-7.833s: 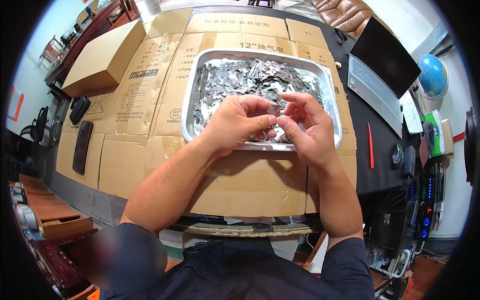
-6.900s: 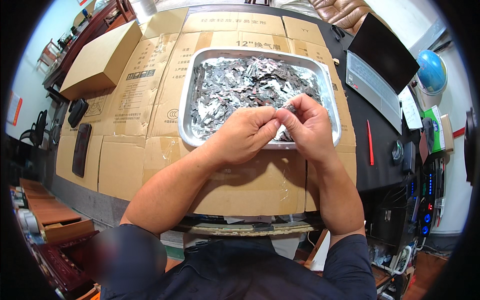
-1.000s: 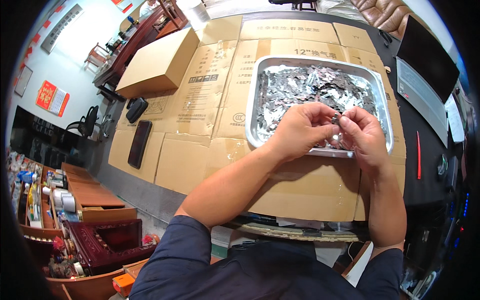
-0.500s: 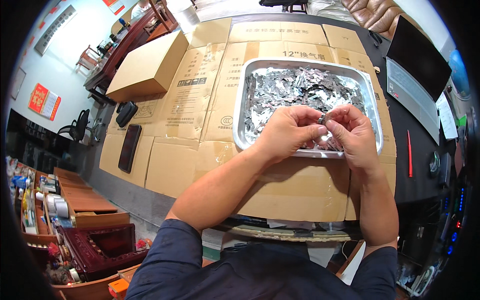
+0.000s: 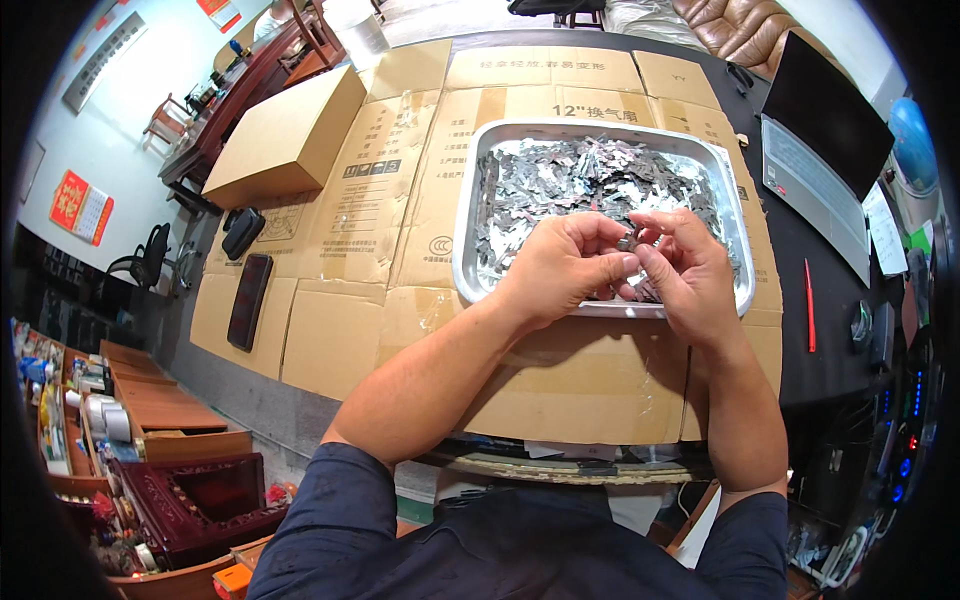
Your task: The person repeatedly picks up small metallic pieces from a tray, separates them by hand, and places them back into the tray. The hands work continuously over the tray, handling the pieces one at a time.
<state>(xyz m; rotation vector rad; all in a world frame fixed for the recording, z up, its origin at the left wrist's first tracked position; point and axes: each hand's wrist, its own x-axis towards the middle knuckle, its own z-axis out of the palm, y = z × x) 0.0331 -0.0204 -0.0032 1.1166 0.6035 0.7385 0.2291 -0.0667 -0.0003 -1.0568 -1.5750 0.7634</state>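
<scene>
A silver rectangular tray [image 5: 466,215] lies on flattened cardboard, heaped with small dark and silvery flat pieces [image 5: 560,175] that look like metal scraps. Over its near side, my left hand [image 5: 565,265] and my right hand [image 5: 690,275] meet at the fingertips. Between them sits a small grey metal piece [image 5: 627,241], pinched by thumb and fingers of both hands. Its exact shape is partly covered by the fingers. Both forearms reach in from the lower edge, the right one beside the tray's near right corner.
Flattened cardboard [image 5: 350,320] covers much of the dark table. On its left are a closed cardboard box [image 5: 285,135], a black case [image 5: 243,233] and a phone [image 5: 249,302]. At right stand an open laptop [image 5: 815,180] and a red pen-like stick [image 5: 810,305].
The whole view has shifted slightly, so the tray and table appear a little further left. Both hands still pinch the small piece over the tray, with the fingers slightly rearranged.
</scene>
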